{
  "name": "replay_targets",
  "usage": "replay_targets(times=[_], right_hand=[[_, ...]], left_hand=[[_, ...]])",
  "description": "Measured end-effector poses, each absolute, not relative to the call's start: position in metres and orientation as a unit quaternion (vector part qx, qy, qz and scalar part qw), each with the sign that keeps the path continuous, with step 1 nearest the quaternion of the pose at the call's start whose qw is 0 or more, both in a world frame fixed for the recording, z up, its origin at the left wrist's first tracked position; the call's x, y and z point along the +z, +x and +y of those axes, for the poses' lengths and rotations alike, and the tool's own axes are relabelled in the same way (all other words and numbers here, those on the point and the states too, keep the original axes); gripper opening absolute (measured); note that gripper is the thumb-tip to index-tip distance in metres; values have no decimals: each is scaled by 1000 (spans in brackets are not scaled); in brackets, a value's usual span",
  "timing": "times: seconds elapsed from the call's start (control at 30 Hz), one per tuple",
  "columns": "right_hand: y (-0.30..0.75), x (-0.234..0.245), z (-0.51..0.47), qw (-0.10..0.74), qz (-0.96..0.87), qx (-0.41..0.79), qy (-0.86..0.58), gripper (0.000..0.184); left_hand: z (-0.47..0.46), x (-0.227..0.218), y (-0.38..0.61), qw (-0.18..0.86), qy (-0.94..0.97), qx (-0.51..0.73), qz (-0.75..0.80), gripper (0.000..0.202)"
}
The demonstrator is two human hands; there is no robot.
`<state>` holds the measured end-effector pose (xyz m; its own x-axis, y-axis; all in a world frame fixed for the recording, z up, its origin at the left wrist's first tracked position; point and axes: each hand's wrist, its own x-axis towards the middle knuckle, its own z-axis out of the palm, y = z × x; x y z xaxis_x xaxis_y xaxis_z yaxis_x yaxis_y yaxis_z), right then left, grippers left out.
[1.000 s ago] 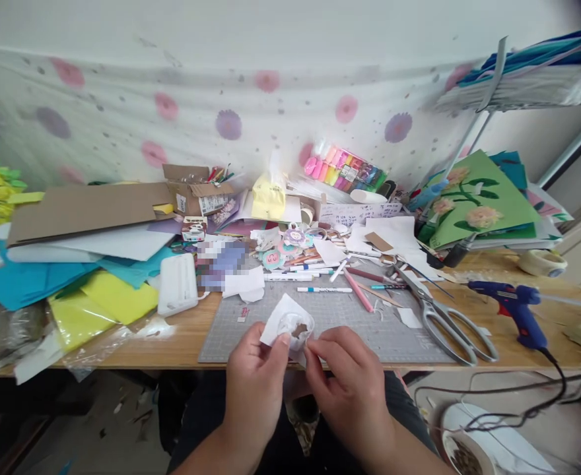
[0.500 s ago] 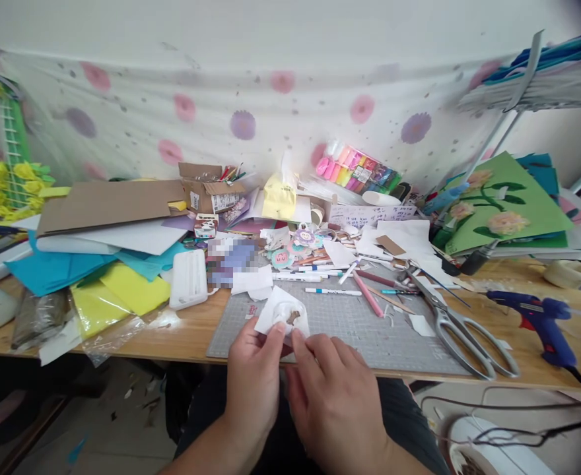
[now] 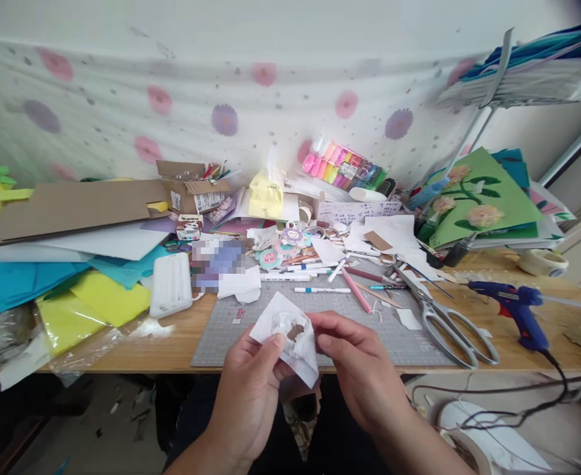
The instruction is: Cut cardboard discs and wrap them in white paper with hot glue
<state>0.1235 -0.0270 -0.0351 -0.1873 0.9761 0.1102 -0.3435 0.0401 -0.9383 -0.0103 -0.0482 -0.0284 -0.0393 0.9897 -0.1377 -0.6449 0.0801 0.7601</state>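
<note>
Left hand pinches the white paper scrap btwn thumb & fingers, a clear blob w/ a brown bit on top of it. Right hand holds the scrap's right edge w/ curled fingertips. Half a sec ago it lay across the lower part; now it's off to the right & the scrap's lower corner hangs free. Scrap is above the near edge of the grey cutting mat on the desk. Scissors & blue glue gun lie to the right, unmoved
</note>
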Motion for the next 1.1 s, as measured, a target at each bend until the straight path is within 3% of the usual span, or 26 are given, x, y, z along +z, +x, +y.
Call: replay_targets(times=[0.13,0.27,0.4,0.63,0.73,0.87,0.97,1.1], right_hand=[[123,-39,-30,532,-488,613,-320,25],[126,-48,-26,537,-677,381,-328,36],[127,-57,-13,482,-794,196,-315,53],[115,-62,11,423,-838,127,-320,63],[107,-58,21,450,-802,230,-319,54],[98,-48,43,515,-551,562,-339,26],[92,-41,61,460,-387,718,-352,22],[84,-35,75,386,-336,790,-338,31]], left_hand=[[-47,-30,-13,646,231,629,365,16],[-42,-33,-16,643,206,629,385,25],[-32,-36,-21,641,184,632,395,25],[-8,-40,-33,618,166,655,401,40],[2,-40,-40,604,176,659,412,39],[13,-39,-47,607,187,652,414,26],[19,-38,-49,625,197,636,408,22],[25,-40,-48,634,183,624,419,24]])
